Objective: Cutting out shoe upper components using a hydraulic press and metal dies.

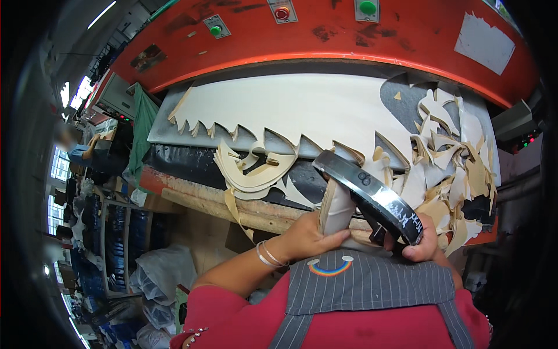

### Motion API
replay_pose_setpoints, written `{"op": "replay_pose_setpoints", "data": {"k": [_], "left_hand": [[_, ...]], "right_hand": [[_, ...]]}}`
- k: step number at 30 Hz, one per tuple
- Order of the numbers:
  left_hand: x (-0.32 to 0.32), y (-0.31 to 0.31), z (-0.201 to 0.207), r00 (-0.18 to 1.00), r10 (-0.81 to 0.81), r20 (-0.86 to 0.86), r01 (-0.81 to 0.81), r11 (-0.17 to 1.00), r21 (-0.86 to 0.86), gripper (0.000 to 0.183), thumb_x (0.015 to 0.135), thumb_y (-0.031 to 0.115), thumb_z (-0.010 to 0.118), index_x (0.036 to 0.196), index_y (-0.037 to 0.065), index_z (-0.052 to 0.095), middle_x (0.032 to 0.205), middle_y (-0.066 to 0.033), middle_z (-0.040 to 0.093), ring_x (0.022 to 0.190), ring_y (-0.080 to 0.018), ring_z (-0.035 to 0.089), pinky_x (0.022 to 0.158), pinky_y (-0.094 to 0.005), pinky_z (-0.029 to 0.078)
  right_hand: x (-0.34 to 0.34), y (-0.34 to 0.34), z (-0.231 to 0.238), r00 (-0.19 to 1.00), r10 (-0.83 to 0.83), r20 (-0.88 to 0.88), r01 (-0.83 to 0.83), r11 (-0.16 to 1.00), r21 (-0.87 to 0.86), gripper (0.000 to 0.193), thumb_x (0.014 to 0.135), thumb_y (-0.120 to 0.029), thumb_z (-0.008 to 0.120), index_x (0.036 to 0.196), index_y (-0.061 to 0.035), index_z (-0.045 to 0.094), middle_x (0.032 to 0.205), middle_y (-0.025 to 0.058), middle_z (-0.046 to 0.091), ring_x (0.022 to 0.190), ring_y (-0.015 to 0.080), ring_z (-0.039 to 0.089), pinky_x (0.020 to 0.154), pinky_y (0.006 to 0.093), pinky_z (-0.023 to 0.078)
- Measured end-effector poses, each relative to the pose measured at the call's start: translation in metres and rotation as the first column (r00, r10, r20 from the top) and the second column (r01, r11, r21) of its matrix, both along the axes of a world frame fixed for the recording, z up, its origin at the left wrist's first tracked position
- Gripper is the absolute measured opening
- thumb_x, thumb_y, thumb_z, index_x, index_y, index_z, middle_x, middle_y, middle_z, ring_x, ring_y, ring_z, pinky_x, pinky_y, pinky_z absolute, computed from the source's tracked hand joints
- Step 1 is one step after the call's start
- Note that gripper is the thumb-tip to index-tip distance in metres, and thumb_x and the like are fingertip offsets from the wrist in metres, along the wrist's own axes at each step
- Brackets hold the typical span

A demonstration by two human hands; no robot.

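My left hand (314, 235) is closed around a thick stack of cut white foam-like pieces (338, 206) with cream edges, held upright in front of my apron. My right hand (423, 239) grips the lower end of a curved steel cutting die (369, 195), a dark shiny band with handwritten marks. The die leans across the right side of the stack; whether the two touch is unclear. Beyond them, a layered white sheet (279, 107) with a jagged near edge lies on the grey press bed (168, 131). A curved bundle of layered offcuts (253, 180) rests at its near edge.
Tangled offcuts (444, 168) are heaped at the right of the bed. A red machine beam (325, 41) with buttons spans the far side. A worn wooden edge (226, 208) runs along the front. Plastic bags (165, 270) and a shelf rack (119, 244) stand at left; another person (81, 152) is farther back.
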State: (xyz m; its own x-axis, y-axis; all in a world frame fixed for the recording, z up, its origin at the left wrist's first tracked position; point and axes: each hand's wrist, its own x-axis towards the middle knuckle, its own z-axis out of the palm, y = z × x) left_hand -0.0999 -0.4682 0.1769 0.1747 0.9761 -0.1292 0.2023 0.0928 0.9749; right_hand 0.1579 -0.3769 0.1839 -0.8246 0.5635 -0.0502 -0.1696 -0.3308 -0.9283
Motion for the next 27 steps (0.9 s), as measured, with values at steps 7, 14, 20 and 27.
{"op": "replay_pose_setpoints", "data": {"k": [7, 14, 20, 27], "left_hand": [[-0.049, 0.009, 0.002, 0.759, 0.133, 0.637, 0.054, 0.962, -0.266, 0.025, 0.081, 0.009, 0.061, 0.105, 0.002, 0.054, 0.091, -0.0027, 0.059, 0.093, -0.0148, 0.057, 0.086, -0.0294, 0.044], [-0.090, -0.035, -0.005, 0.519, 0.073, 0.851, 0.124, 0.979, -0.159, 0.044, 0.096, 0.049, 0.036, 0.079, 0.009, 0.042, 0.067, -0.0016, 0.041, 0.078, -0.0196, 0.050, 0.083, -0.0334, 0.038], [-0.126, -0.071, 0.002, 0.636, 0.130, 0.761, 0.044, 0.978, -0.204, 0.045, 0.097, 0.047, 0.036, 0.074, 0.009, 0.039, 0.067, -0.0015, 0.037, 0.073, -0.0168, 0.045, 0.070, -0.0343, 0.041], [-0.249, -0.159, -0.029, 0.269, 0.773, 0.575, -0.721, 0.557, -0.412, 0.041, 0.101, 0.041, 0.031, 0.071, 0.014, 0.039, 0.058, 0.0026, 0.033, 0.055, -0.0127, 0.033, 0.089, -0.0391, 0.040]], "right_hand": [[-0.067, 0.004, 0.032, 0.986, -0.019, 0.166, 0.010, 0.998, 0.054, 0.048, 0.070, -0.023, 0.077, 0.105, 0.0031, 0.056, 0.082, 0.0052, 0.064, 0.073, 0.0103, 0.060, 0.066, 0.0231, 0.047], [-0.124, -0.025, 0.025, 0.981, 0.010, 0.194, 0.017, 0.990, -0.139, 0.054, 0.070, -0.029, 0.077, 0.109, 0.0024, 0.056, 0.083, 0.0064, 0.065, 0.075, 0.0109, 0.060, 0.068, 0.0233, 0.047], [-0.152, -0.042, 0.012, 0.986, 0.083, 0.146, -0.080, 0.997, -0.023, 0.048, 0.073, -0.028, 0.074, 0.106, 0.0018, 0.057, 0.083, 0.0066, 0.064, 0.074, 0.0135, 0.060, 0.069, 0.0263, 0.048], [-0.048, 0.010, 0.030, 0.331, -0.944, -0.007, 0.941, 0.329, 0.084, 0.029, 0.096, -0.034, 0.048, 0.090, -0.0065, 0.056, 0.068, 0.0056, 0.058, 0.063, 0.0172, 0.057, 0.061, 0.0307, 0.048]]}}
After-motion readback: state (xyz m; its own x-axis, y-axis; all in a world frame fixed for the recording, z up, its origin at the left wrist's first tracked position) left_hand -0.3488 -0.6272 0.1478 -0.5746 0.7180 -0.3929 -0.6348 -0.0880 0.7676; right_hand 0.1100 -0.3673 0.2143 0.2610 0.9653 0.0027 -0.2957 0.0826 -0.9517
